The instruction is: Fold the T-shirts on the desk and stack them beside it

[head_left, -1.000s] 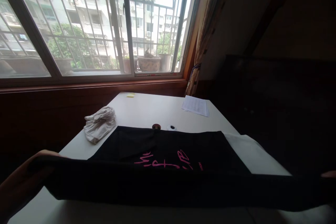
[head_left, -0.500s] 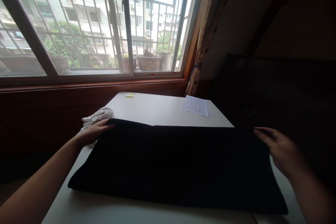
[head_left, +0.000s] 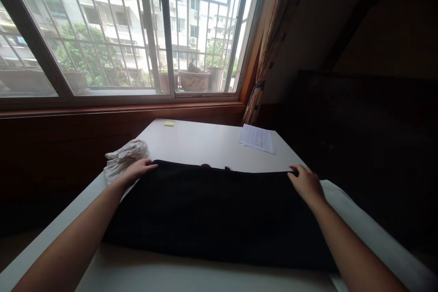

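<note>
A wide piece of black cloth (head_left: 219,219), its exact kind unclear, is spread between my hands over the white table (head_left: 191,141). My left hand (head_left: 138,169) pinches its upper left corner, close to a crumpled white cloth (head_left: 125,155). The upper right corner is pinched between the thumb and fingers of my right hand (head_left: 305,183). The cloth's top edge runs nearly straight from one hand to the other, and its lower edge hangs or lies near the table's front. Small objects, too covered to make out, peek over the top edge near the middle.
Printed sheets of paper (head_left: 258,138) lie at the table's far right. A yellow sticky note (head_left: 169,123) is near the far left corner. Behind the table are a barred window (head_left: 167,32) and a tied curtain (head_left: 255,100).
My right hand has moved left with its corner of the black cloth, and my left hand slightly right. Small objects now show behind the top edge.
</note>
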`<action>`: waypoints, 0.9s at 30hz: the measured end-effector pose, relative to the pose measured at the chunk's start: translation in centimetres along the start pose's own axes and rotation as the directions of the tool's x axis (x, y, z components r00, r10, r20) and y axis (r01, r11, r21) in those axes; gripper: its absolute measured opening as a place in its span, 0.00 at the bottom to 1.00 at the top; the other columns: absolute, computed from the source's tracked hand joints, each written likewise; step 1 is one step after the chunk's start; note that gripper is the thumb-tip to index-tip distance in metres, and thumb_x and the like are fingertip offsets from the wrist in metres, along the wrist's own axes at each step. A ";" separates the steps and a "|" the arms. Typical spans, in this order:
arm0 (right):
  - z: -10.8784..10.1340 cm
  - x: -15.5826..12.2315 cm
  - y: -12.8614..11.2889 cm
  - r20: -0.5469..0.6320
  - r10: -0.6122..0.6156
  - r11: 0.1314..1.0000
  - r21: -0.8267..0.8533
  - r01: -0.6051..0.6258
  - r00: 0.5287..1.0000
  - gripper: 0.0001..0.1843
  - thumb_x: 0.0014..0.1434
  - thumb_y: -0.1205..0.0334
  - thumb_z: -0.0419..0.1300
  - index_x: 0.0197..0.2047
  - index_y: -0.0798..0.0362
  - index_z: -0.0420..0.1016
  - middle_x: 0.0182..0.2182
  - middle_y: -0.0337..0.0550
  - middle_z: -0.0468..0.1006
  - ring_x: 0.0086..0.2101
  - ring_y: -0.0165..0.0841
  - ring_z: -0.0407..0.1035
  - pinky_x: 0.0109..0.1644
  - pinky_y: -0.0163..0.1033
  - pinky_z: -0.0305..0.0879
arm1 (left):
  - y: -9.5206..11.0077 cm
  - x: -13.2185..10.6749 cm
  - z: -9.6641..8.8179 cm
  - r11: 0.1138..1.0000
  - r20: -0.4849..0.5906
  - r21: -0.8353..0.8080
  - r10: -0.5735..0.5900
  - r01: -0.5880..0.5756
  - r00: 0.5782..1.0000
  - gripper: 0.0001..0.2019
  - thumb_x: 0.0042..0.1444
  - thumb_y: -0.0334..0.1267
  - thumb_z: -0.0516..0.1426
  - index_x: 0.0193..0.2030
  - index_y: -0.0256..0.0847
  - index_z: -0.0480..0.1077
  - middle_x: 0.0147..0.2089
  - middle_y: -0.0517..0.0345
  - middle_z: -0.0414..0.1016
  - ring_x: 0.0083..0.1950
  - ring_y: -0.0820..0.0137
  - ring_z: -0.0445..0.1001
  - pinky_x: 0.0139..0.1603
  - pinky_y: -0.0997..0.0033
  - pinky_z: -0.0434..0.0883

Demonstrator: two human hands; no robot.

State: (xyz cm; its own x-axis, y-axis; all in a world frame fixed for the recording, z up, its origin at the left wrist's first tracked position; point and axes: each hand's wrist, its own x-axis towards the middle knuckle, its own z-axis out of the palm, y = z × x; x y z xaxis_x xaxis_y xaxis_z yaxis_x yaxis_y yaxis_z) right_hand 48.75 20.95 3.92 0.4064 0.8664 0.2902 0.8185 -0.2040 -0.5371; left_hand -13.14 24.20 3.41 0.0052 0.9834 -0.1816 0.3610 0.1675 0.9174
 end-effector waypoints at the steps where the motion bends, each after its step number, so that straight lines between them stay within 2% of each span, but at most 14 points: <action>1: 0.7 -0.4 -1.3 0.007 -0.054 0.999 -0.004 0.054 0.999 0.18 0.57 0.59 0.57 0.49 0.55 0.75 0.54 0.62 0.72 0.55 0.57 0.66 0.54 0.61 0.67 | -0.1 0.0 -0.1 1.000 0.009 0.010 -0.003 0.003 1.000 0.28 0.34 0.58 0.72 0.35 0.38 0.76 0.36 0.52 0.81 0.42 0.52 0.79 0.41 0.63 0.75; 3: 2.4 -1.3 -4.2 0.052 -0.184 0.983 0.019 0.183 0.982 0.17 0.60 0.58 0.57 0.50 0.53 0.76 0.54 0.59 0.72 0.57 0.56 0.63 0.57 0.62 0.65 | 0.1 -0.4 -0.1 1.000 0.004 -0.001 0.011 -0.011 1.000 0.29 0.35 0.59 0.72 0.37 0.38 0.75 0.37 0.53 0.80 0.42 0.53 0.78 0.41 0.64 0.74; 5: 4.2 -2.4 -7.5 0.131 -0.338 0.940 0.084 0.329 0.932 0.14 0.62 0.58 0.57 0.49 0.51 0.77 0.51 0.54 0.75 0.56 0.52 0.65 0.60 0.61 0.63 | 0.7 -1.1 -0.1 0.998 -0.016 -0.040 0.044 -0.044 0.999 0.29 0.38 0.58 0.72 0.39 0.39 0.75 0.38 0.53 0.80 0.42 0.55 0.78 0.40 0.65 0.74; 7: 6.2 -3.6 -11.1 0.229 -0.492 0.869 0.186 0.458 0.840 0.13 0.63 0.57 0.59 0.49 0.50 0.78 0.47 0.48 0.78 0.52 0.46 0.70 0.60 0.56 0.66 | 1.5 -2.1 -0.1 0.993 -0.017 -0.084 0.078 -0.079 0.997 0.28 0.40 0.58 0.71 0.41 0.39 0.75 0.39 0.53 0.80 0.42 0.56 0.78 0.40 0.65 0.73; 9: 8.1 -4.9 -14.6 0.311 -0.631 0.774 0.310 0.552 0.710 0.16 0.62 0.57 0.63 0.53 0.47 0.77 0.49 0.44 0.79 0.49 0.39 0.73 0.56 0.47 0.70 | 2.3 -3.0 -0.1 0.988 -0.003 -0.114 0.103 -0.103 0.995 0.27 0.43 0.57 0.71 0.42 0.39 0.76 0.39 0.53 0.80 0.41 0.58 0.77 0.40 0.65 0.73; 11: 9.8 -6.2 -17.7 0.336 -0.727 0.686 0.405 0.605 0.600 0.22 0.61 0.58 0.66 0.58 0.44 0.75 0.53 0.43 0.77 0.52 0.38 0.72 0.58 0.45 0.70 | 2.9 -3.9 -0.1 0.984 -0.008 -0.130 0.122 -0.122 0.993 0.26 0.44 0.57 0.71 0.42 0.39 0.76 0.39 0.54 0.80 0.41 0.59 0.77 0.40 0.65 0.73; 14: 11.9 -7.7 -21.2 0.324 -0.801 0.597 0.486 0.638 0.504 0.27 0.59 0.60 0.68 0.61 0.40 0.72 0.58 0.43 0.74 0.57 0.39 0.69 0.63 0.47 0.66 | 3.6 -5.0 -0.1 0.982 -0.052 -0.127 0.137 -0.143 0.989 0.26 0.44 0.58 0.70 0.42 0.40 0.77 0.38 0.55 0.79 0.39 0.60 0.78 0.39 0.66 0.73; 18: 13.1 -9.0 -23.3 0.301 -0.839 0.542 0.542 0.642 0.453 0.24 0.59 0.65 0.67 0.58 0.41 0.76 0.53 0.42 0.78 0.53 0.39 0.73 0.61 0.47 0.67 | 4.4 -6.9 -0.4 0.980 -0.110 -0.080 0.173 -0.182 0.979 0.23 0.47 0.58 0.69 0.40 0.41 0.76 0.39 0.54 0.79 0.41 0.57 0.78 0.41 0.62 0.74; 21: 12.3 -9.6 -23.6 0.283 -0.852 0.518 0.578 0.631 0.440 0.16 0.61 0.65 0.66 0.52 0.44 0.79 0.45 0.41 0.82 0.45 0.37 0.76 0.55 0.44 0.71 | 5.2 -8.8 -0.6 0.943 -0.161 -0.020 0.325 -0.333 0.932 0.18 0.52 0.55 0.67 0.34 0.41 0.75 0.54 0.49 0.77 0.55 0.51 0.74 0.53 0.58 0.73; 23: 11.0 -9.9 -23.5 0.267 -0.859 0.504 0.597 0.625 0.437 0.11 0.62 0.62 0.66 0.49 0.47 0.80 0.43 0.41 0.83 0.43 0.36 0.77 0.52 0.42 0.71 | 5.7 -10.2 -0.6 0.894 -0.142 -0.045 0.436 -0.446 0.889 0.16 0.55 0.52 0.67 0.31 0.41 0.72 0.64 0.50 0.70 0.63 0.49 0.69 0.62 0.55 0.68; 24: 10.3 -10.0 -23.4 0.258 -0.861 0.498 0.607 0.619 0.439 0.10 0.62 0.61 0.67 0.47 0.47 0.80 0.41 0.41 0.83 0.42 0.36 0.77 0.51 0.42 0.71 | 5.8 -10.8 -0.7 0.876 -0.117 -0.075 0.467 -0.477 0.876 0.15 0.56 0.51 0.66 0.31 0.42 0.71 0.66 0.51 0.69 0.64 0.49 0.69 0.63 0.53 0.67; 25: 9.5 -10.1 -23.4 0.250 -0.862 0.493 0.617 0.613 0.441 0.09 0.61 0.59 0.67 0.46 0.48 0.80 0.40 0.40 0.83 0.41 0.36 0.77 0.50 0.41 0.71 | 5.9 -11.3 -0.7 0.867 -0.092 -0.101 0.480 -0.488 0.872 0.15 0.57 0.50 0.65 0.31 0.42 0.70 0.65 0.51 0.70 0.63 0.50 0.70 0.63 0.52 0.67; 27: 7.9 -10.2 -23.1 0.239 -0.864 0.485 0.629 0.608 0.442 0.09 0.61 0.57 0.67 0.44 0.47 0.80 0.39 0.40 0.82 0.40 0.36 0.77 0.48 0.41 0.71 | 5.7 -12.3 -0.7 0.878 -0.082 -0.101 0.462 -0.469 0.883 0.15 0.57 0.51 0.65 0.32 0.44 0.69 0.56 0.51 0.77 0.56 0.51 0.75 0.58 0.52 0.71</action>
State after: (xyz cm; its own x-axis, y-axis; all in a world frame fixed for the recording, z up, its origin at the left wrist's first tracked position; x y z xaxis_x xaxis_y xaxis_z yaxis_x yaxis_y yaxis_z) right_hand 22.47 20.41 7.14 -0.6249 0.6685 0.4033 0.3883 0.7142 -0.5823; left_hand -11.81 13.10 11.14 0.0946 0.9515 0.2928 0.2201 -0.3068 0.9259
